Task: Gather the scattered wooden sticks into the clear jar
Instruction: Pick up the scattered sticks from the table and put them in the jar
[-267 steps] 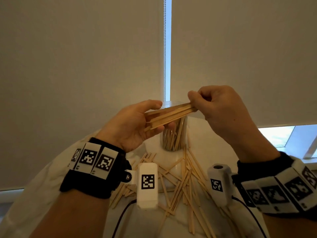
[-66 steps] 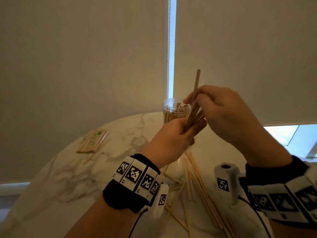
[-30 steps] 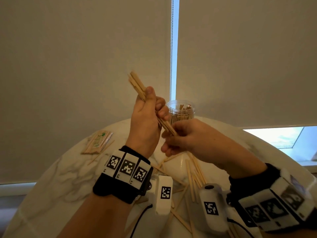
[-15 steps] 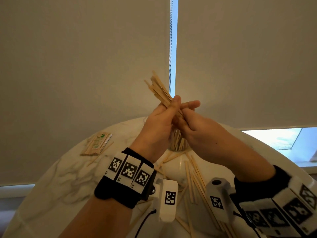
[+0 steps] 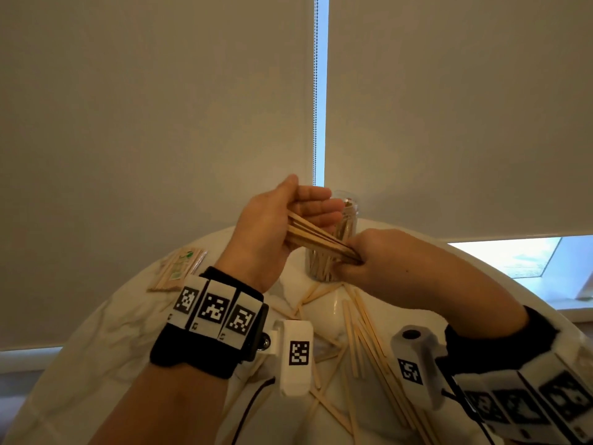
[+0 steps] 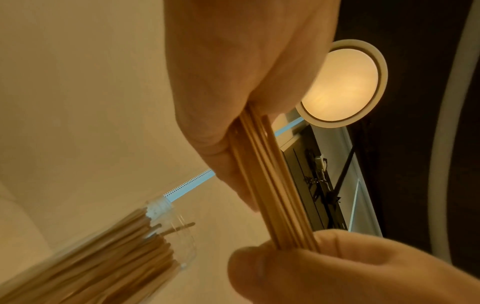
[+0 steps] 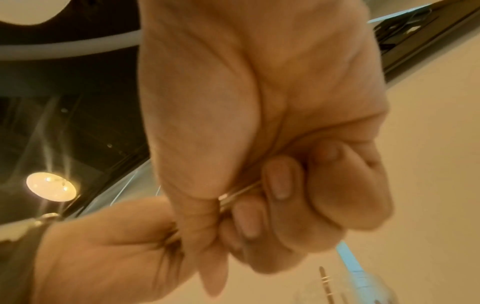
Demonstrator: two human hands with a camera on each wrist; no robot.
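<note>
My left hand [image 5: 305, 203] holds one end of a bundle of wooden sticks [image 5: 316, 236] between thumb and fingers. My right hand [image 5: 356, 256] grips the bundle's lower right end in a fist. The bundle slants down to the right in front of the clear jar [image 5: 348, 220], which stands upright with several sticks in it and is partly hidden by both hands. In the left wrist view the bundle [image 6: 272, 185] runs from my left fingers [image 6: 228, 123] to the right hand [image 6: 337, 267], with the jar [image 6: 116, 257] beside it. The right wrist view shows the closed right hand [image 7: 272, 195] and only a sliver of stick.
Several loose sticks [image 5: 362, 332] lie scattered on the round marble table [image 5: 96, 364] between my wrists and the jar. A wrapped packet of sticks [image 5: 178, 268] lies at the far left. Roller blinds close off the space just behind the table.
The bundle stood up above the jar half a second ago; now it is lowered and slants down to the right. My right hand has slid to its lower end.
</note>
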